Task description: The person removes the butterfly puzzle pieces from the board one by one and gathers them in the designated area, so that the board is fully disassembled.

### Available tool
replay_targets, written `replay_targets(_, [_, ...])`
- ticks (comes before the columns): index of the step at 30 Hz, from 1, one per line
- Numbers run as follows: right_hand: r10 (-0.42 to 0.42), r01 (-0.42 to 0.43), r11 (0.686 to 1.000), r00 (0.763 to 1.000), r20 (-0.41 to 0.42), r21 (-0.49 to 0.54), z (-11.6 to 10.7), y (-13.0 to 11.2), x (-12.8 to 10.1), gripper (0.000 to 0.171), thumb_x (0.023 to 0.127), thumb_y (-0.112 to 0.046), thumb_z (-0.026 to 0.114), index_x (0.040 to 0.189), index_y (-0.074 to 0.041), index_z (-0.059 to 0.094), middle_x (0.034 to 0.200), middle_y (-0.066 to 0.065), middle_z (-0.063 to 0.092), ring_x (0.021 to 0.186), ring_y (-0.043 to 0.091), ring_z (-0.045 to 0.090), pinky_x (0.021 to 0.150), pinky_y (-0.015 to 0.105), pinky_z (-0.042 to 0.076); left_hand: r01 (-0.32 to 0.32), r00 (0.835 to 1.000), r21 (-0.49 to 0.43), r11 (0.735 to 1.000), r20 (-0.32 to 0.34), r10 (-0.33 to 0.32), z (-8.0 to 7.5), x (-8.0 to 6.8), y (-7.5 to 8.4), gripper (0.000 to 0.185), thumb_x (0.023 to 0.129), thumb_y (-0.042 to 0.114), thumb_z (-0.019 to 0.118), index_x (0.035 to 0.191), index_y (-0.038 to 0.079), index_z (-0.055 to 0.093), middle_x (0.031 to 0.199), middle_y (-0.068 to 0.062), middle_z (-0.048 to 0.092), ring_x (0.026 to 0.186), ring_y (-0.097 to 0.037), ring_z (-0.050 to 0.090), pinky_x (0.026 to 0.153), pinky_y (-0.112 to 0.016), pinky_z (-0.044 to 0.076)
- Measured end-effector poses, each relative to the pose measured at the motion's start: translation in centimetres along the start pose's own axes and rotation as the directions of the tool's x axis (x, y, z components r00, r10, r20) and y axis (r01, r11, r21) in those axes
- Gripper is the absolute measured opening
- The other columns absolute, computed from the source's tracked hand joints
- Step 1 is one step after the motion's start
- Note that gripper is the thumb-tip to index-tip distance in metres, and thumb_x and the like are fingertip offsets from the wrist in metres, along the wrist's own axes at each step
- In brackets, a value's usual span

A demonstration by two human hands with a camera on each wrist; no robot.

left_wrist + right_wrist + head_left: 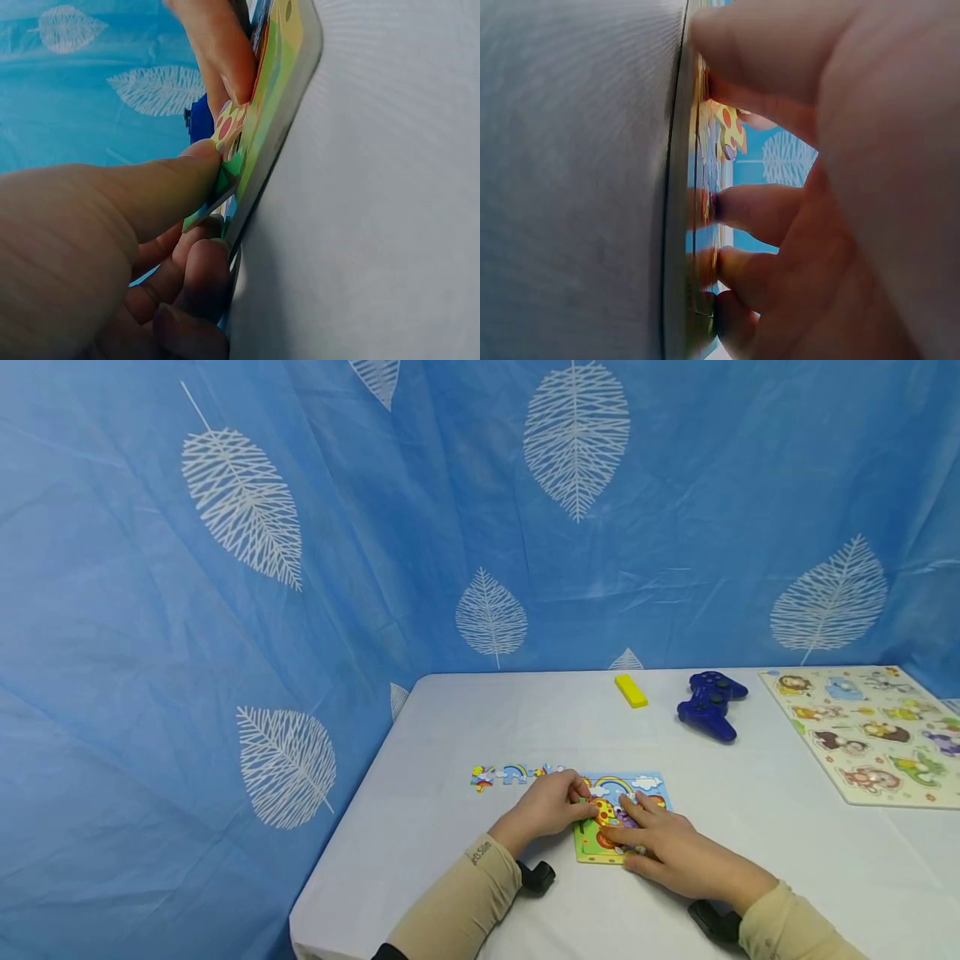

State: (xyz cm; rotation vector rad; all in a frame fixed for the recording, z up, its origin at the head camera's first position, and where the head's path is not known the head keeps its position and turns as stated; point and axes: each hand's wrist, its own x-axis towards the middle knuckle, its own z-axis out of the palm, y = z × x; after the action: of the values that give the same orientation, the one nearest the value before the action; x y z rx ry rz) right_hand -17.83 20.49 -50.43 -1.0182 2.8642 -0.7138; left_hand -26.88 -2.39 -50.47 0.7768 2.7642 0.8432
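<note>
My left hand [543, 810] pinches a jigsaw piece [229, 126], yellow with red dots and a green corner, between thumb and fingers. One side of the piece is raised at a slant over the puzzle board [589, 853], as the left wrist view shows. My right hand [667, 847] lies over the board's right side, its spread fingertips pressing on the picture. The board shows a rainbow, clouds, blue sky and green ground; my hands hide part of it.
Loose jigsaw pieces [515, 774] lie in a row left of the board, partly behind my left hand. Farther back are a yellow block [631, 691] and a blue game controller [709, 705]. A large animal picture board [847, 718] lies at the right.
</note>
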Motion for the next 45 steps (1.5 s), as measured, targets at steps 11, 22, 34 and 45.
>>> replay_targets(11, [0.018,-0.018,1.000,1.000,0.020,0.021,0.0,-0.3,0.0,0.043,0.102,-0.043,0.061,0.141,-0.027,0.065,0.155,0.034,0.040,0.141,0.065,0.029,0.100,0.078,0.035,0.065,0.998,-0.091,0.994,-0.020,-0.067,0.2,-0.2,-0.1,0.018,0.092,0.034,0.079,0.091,0.023,0.066,0.079,0.014,0.059,0.068,-0.002,0.052,0.064,-0.021,0.043])
replay_targets(22, [0.035,-0.036,0.999,0.999,0.023,0.031,0.2,-0.2,-0.1,0.045,0.101,-0.048,0.062,0.142,-0.030,0.063,0.157,0.032,0.039,0.144,0.062,0.028,0.101,0.077,0.035,0.055,0.994,-0.233,0.971,-0.079,-0.075,0.3,-0.3,-0.3,0.011,0.096,0.027,0.074,0.089,0.019,0.074,0.075,0.012,0.063,0.065,-0.002,0.053,0.061,-0.021,0.044])
replay_targets(34, [0.057,-0.061,0.996,0.997,0.061,0.065,0.5,-0.4,-0.1,0.048,0.099,-0.049,0.065,0.143,-0.030,0.063,0.158,0.031,0.037,0.145,0.062,0.025,0.103,0.078,0.032,0.113,0.991,-0.425,0.898,-0.019,-0.134,-4.9,-2.4,-2.1,0.014,0.099,0.025,0.072,0.102,0.012,0.076,0.090,0.000,0.072,0.077,-0.017,0.070,0.073,-0.037,0.057])
replay_targets(45, [0.030,-0.031,0.998,0.999,0.018,0.057,-0.1,-0.2,0.0,0.047,0.099,-0.047,0.065,0.140,-0.024,0.066,0.154,0.034,0.041,0.142,0.065,0.028,0.102,0.079,0.033,0.322,0.947,-0.348,0.881,0.125,-0.297,-11.2,-6.3,-9.5,0.015,0.096,0.021,0.074,0.097,0.006,0.076,0.077,-0.005,0.071,0.065,-0.018,0.063,0.059,-0.031,0.048])
